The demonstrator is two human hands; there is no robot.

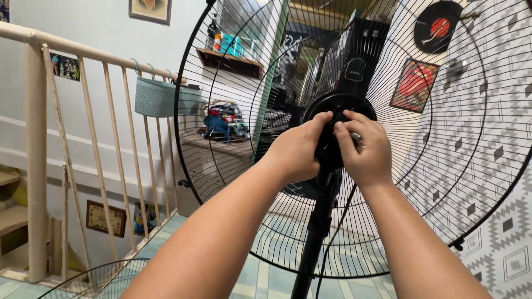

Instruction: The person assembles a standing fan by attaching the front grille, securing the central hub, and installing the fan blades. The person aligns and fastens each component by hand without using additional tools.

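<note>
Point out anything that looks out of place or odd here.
A second round black wire fan grille lies on the tiled floor, off the black pedestal fan, whose rear grille shows no blades. Left hand and right hand grip its black hub.

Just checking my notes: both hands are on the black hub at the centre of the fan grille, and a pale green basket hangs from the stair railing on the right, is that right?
Not quite. The head view shows the pale green basket hanging from the stair railing on the left, not the right. The rest holds: left hand and right hand are both on the black hub at the centre of the fan grille.
</note>
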